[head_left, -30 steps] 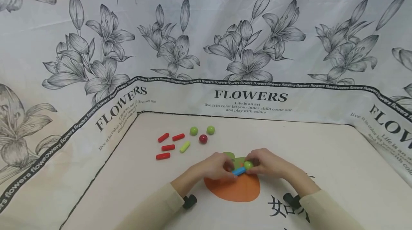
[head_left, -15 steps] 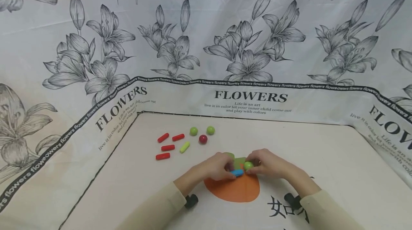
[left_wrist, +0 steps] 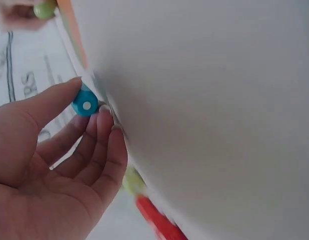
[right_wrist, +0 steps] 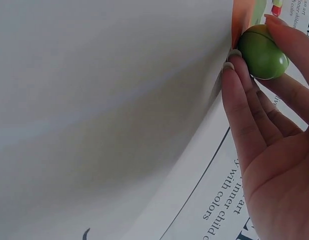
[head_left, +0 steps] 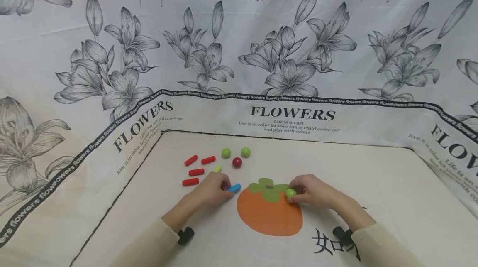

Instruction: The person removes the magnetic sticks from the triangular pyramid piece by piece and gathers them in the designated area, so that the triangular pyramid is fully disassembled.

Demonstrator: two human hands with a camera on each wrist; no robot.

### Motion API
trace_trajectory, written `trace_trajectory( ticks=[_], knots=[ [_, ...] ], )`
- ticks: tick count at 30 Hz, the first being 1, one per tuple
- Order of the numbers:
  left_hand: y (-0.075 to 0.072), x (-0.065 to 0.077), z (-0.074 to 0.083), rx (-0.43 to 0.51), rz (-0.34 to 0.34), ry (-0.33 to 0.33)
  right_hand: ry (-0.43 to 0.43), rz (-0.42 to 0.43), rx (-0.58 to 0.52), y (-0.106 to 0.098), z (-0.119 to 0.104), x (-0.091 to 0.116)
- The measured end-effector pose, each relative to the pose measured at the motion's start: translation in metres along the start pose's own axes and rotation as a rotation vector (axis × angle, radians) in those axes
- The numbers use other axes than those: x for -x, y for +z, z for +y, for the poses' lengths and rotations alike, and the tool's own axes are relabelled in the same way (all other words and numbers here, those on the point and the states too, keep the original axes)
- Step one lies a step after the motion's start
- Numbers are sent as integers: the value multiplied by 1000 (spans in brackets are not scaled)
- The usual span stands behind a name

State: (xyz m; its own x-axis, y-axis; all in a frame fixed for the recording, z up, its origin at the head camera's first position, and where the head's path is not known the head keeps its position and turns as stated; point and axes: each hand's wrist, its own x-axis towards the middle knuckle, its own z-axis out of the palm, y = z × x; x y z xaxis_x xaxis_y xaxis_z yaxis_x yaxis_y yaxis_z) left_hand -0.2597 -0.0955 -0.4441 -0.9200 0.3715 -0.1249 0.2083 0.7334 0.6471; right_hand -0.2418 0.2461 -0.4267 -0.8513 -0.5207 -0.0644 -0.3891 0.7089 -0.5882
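In the head view my left hand pinches a short blue stick between thumb and fingers, low over the cloth to the left of the printed orange persimmon. Up close, the left wrist view shows the round end of the blue stick with a pale dot in its centre. My right hand holds a shiny green ball at the print's upper right edge. A thin seam line runs across the green ball in the right wrist view. Partly behind my left hand lies a yellow-green stick.
Several red sticks lie on the cloth at the left. Beyond my left hand rest two green balls and a dark red ball. A flower-printed curtain rises behind the table's back edge.
My left hand has moved left with the blue stick, away from the right hand and off the persimmon print, uncovering its leaves. The right hand stays in nearly the same place with the green ball.
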Motion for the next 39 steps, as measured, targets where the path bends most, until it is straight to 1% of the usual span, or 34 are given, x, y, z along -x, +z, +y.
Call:
trace_trajectory(
  ticks=[4, 6, 10, 15, 19, 21, 23, 26, 29, 32, 35, 39],
  knots=[
    [-12, 7, -15, -5, 54, -52, -9, 2, -2, 1, 2, 1],
    [-17, 9, -20, -9, 71, -70, -15, 4, -1, 1, 2, 1],
    [-24, 10, -25, -45, 97, -83, -20, 5, 6, 1, 3, 2],
    [-27, 8, -32, -57, 106, -86, -43, -1, 31, -2, 1, 0],
    [-24, 6, -32, -62, 112, -80, -60, -14, 33, -5, -3, -7],
    [-22, 7, -32, -69, 112, -72, -62, -5, 29, -6, -5, -14],
    [-21, 8, -31, -70, 108, -65, -36, 24, 23, -5, -7, -25],
    [-20, 10, -29, -68, 104, -57, 30, 83, 1, -3, -10, -48],
    [-21, 11, -28, -65, 103, -73, 106, 148, -25, 1, -11, -74],
    [-21, 10, -28, -63, 101, -80, 167, 193, -34, 6, -10, -96],
    [-20, 9, -29, -56, 94, -78, 219, 217, -31, 9, -7, -110],
    [-19, 7, -30, -60, 93, -65, 266, 238, -46, 14, -5, -119]
  ],
)
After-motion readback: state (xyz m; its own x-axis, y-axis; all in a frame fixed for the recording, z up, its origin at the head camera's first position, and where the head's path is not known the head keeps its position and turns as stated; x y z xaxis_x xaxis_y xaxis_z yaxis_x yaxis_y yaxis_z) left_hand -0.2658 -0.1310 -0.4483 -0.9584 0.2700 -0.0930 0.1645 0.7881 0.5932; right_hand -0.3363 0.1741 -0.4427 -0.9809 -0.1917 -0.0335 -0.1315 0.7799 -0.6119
